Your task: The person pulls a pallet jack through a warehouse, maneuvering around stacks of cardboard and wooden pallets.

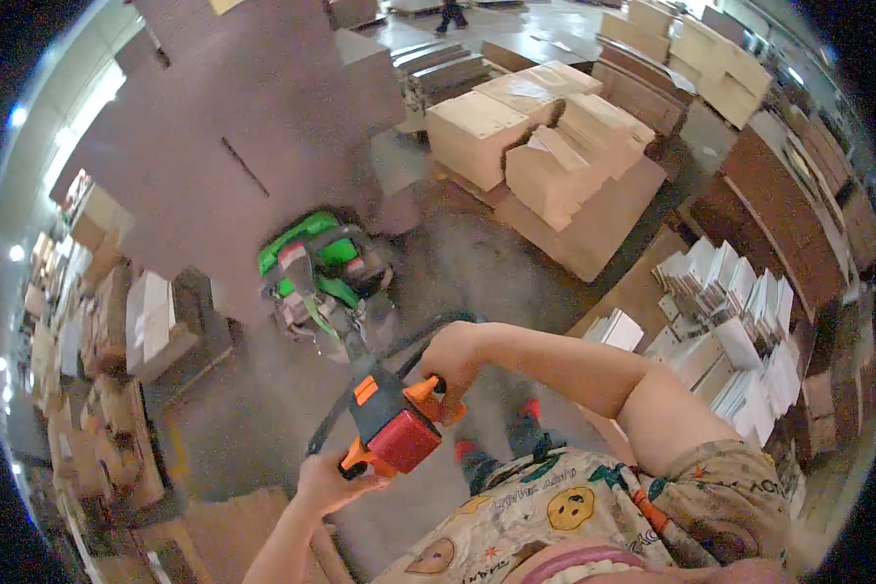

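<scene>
A powered pallet truck (339, 251) with a green and black body stands ahead of me on the grey floor. Its tiller arm reaches back to a black control head (382, 401) with orange side grips and a red end. My left hand (327, 484) is closed round the left orange grip. On the opposite side, my right hand (455, 356) wraps the right grip, its fingers partly hidden behind the handle. Beyond the truck rises a large, flat, brownish-purple surface (214, 136); its lower edge meets the truck, and whether it rests on the forks is hidden.
Pale stacked wooden panels (565, 136) sit on a brown board at the front right. Nearer on the right are piles of white panels (730, 331). Stacked boards and cartons (146, 331) line the left side. Far off, a person (451, 16) is partly visible.
</scene>
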`<state>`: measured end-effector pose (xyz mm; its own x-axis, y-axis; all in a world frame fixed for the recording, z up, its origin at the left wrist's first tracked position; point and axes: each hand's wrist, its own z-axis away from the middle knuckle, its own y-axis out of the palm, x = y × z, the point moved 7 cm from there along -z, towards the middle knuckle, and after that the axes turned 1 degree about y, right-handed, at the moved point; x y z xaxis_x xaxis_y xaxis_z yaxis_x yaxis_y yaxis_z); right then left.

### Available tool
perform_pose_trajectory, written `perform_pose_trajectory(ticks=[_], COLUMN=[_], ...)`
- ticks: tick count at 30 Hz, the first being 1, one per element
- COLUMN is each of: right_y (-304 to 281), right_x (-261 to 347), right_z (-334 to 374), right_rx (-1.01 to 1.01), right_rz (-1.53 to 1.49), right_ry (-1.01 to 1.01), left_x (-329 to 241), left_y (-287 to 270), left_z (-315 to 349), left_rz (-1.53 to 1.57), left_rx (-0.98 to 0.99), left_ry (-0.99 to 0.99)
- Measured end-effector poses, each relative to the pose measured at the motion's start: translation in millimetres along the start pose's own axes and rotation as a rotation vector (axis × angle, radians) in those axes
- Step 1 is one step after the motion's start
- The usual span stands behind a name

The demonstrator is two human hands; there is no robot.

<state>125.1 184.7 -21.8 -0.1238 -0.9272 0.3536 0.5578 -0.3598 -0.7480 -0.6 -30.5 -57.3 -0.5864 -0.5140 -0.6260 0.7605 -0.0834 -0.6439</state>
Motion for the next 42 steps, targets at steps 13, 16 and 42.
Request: perform_pose_trajectory(ticks=[13, 16, 42], right_y=[-7, -2, 132], right_x=[9, -3, 88], right_z=[50, 52, 60], right_rx=[-0.106, -0.143, -0.093], right_rz=[0.044, 0.003, 0.038], right_ry=[-0.246, -0.276, 0.038], left_x=[-75, -50, -9], left_y=[6, 43, 101], left_z=[49, 42, 125], left_rz=[-0.242, 1.264, -0.388], left_rx=[-0.394, -0.166, -0.182], left_ry=[0.036, -0.621, -0.186])
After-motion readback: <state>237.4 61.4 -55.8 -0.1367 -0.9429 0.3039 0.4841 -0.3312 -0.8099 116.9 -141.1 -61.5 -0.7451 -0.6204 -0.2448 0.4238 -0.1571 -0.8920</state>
